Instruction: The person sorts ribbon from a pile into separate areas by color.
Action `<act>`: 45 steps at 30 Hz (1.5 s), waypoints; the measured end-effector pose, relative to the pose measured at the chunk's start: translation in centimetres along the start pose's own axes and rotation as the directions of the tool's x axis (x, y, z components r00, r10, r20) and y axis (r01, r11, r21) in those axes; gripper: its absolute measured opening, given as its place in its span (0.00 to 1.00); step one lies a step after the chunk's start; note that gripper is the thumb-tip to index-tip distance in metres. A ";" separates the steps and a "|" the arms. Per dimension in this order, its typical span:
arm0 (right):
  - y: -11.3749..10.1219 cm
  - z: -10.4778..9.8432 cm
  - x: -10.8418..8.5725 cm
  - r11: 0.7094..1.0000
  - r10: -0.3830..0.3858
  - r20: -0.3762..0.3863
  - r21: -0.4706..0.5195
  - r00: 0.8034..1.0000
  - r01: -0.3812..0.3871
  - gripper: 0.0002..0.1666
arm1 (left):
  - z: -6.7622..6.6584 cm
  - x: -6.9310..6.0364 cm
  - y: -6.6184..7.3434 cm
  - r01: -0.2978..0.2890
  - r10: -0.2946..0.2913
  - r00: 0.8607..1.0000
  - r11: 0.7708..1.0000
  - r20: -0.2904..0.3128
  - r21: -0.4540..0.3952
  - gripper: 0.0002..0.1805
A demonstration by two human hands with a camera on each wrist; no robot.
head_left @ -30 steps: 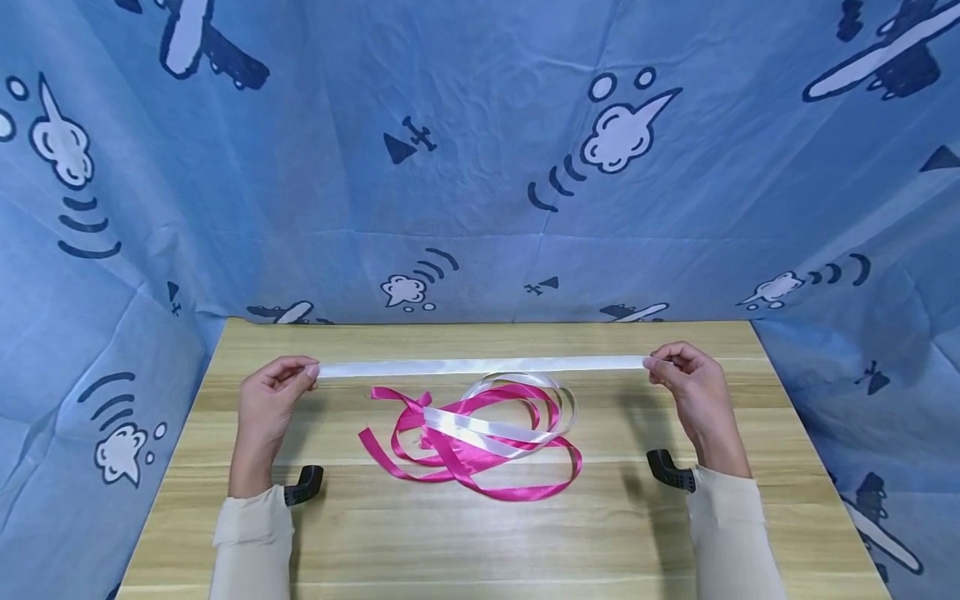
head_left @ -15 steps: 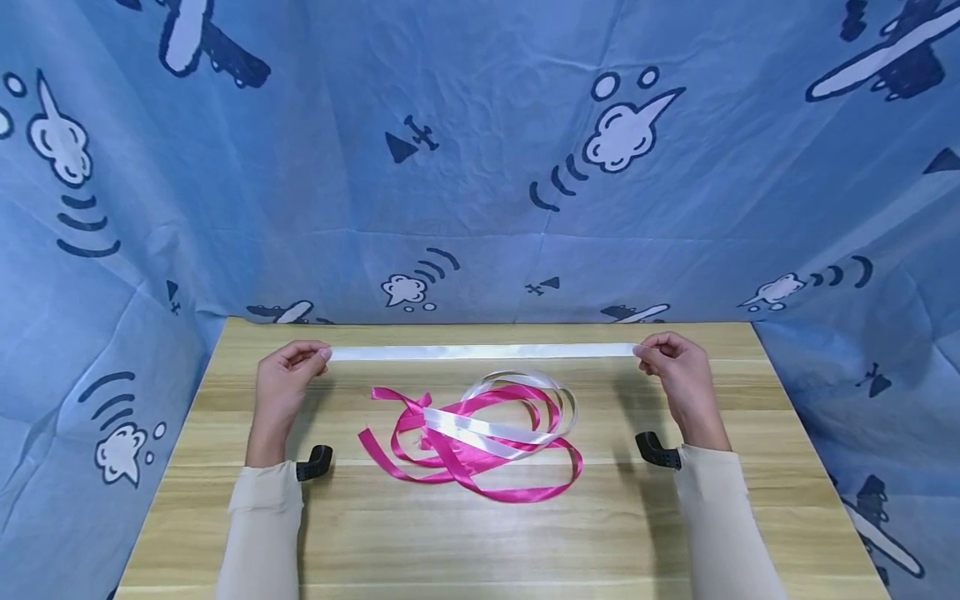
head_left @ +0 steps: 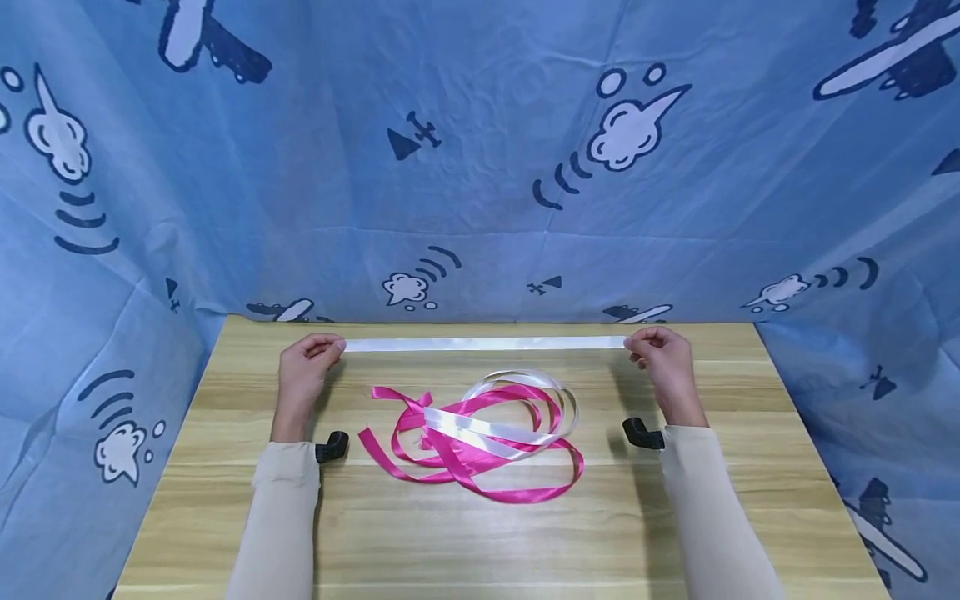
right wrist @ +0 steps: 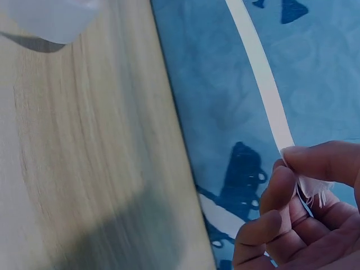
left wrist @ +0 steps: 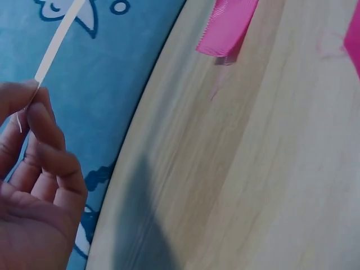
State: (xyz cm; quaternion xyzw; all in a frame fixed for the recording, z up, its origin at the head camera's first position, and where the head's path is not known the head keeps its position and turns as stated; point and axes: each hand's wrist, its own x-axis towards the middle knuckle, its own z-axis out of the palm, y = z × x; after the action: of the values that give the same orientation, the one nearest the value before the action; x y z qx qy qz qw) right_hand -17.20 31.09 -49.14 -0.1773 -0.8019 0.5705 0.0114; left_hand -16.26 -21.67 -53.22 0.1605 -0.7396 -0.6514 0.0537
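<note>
With thumb and fingers, my left hand (head_left: pixel 302 379) and right hand (head_left: pixel 670 375) each pinch 1 end of a white ribbon (head_left: pixel 483 343), mid-frame. A pink-and-white tangle (head_left: pixel 467 456) lies lower centre.

Cloth-walled booth (head_left: pixel 45 333) — blue cloud-print fabric (head_left: pixel 480 183) on three sides, wood-grain tabletop (head_left: pixel 480 542)

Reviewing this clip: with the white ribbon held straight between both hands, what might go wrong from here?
First, the left hand and right hand only pinch the stretched white ribbon near its ends, so an end could slip free.
Second, the frayed end at the right hand might shed more threads if pulled.
Third, the loose ribbon pile has open loops; a dropped ribbon could tangle there.
</note>
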 end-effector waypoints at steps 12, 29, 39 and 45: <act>1.5 2.0 3.4 0.997 0.045 -0.029 -0.054 0.999 -0.046 0.02 | 1.4 2.1 -1.4 -0.038 0.042 0.999 0.992 -0.030 0.120 0.11; 2.1 3.4 6.6 0.980 0.085 -0.055 -0.177 0.995 -0.094 0.03 | 3.7 4.6 -1.4 -0.042 0.075 0.992 0.958 -0.106 0.284 0.07; 2.2 3.9 7.2 0.972 0.100 -0.084 -0.204 0.991 -0.115 0.03 | 4.2 4.8 -0.9 -0.014 0.052 0.993 0.938 -0.101 0.345 0.07; 2.3 4.1 7.2 0.970 0.111 -0.081 -0.209 0.991 -0.125 0.02 | 4.3 4.9 -0.8 0.003 0.039 0.994 0.925 -0.102 0.380 0.07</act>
State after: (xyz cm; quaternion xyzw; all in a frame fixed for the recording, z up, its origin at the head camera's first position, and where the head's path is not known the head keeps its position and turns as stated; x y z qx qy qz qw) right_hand -24.21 30.19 -54.01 -0.2443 -0.8456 0.4744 -0.0141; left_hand -22.01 -19.21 -55.26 0.1960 -0.8492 -0.4856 0.0677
